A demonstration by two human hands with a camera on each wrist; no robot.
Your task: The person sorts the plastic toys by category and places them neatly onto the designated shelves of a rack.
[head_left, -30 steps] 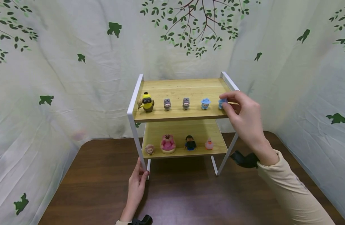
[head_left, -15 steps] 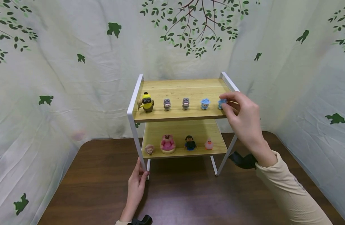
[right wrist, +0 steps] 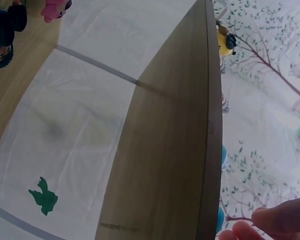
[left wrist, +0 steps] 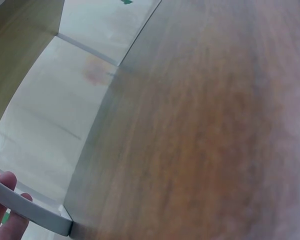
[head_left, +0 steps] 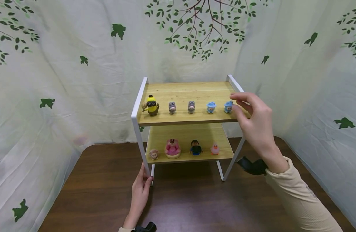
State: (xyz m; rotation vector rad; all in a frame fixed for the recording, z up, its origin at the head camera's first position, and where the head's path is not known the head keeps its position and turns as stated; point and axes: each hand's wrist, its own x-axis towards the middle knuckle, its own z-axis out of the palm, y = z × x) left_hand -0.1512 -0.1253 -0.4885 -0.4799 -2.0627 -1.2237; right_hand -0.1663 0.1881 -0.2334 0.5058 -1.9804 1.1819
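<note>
On the top board of a two-tier shelf [head_left: 189, 88], a small blue-hatted figurine [head_left: 228, 106] stands upright near the right end. My right hand [head_left: 255, 124] is just beside it, thumb and forefinger parted, with the toy standing free of them. Left of it stand another blue-hatted figurine [head_left: 211, 107], two grey eared figurines and a yellow goggled figure [head_left: 152, 105]. My left hand [head_left: 141, 192] grips the shelf's white front left leg [head_left: 141, 145] low down. In the left wrist view its fingertips [left wrist: 9, 180] show around the white bar.
The lower board [head_left: 185, 132] carries a small pale figurine [head_left: 153, 154], a pink bear [head_left: 173, 149], a dark-haired figure [head_left: 195, 147] and a pink duck-like toy [head_left: 214, 149]. The shelf stands on a brown wooden table [head_left: 102, 193], with leaf-printed white cloth [head_left: 79, 96] around it.
My right thumb and forefinger have let go of the right blue-hatted figurine and drawn slightly to the right, so more of it shows. My left hand has stayed at the leg.
</note>
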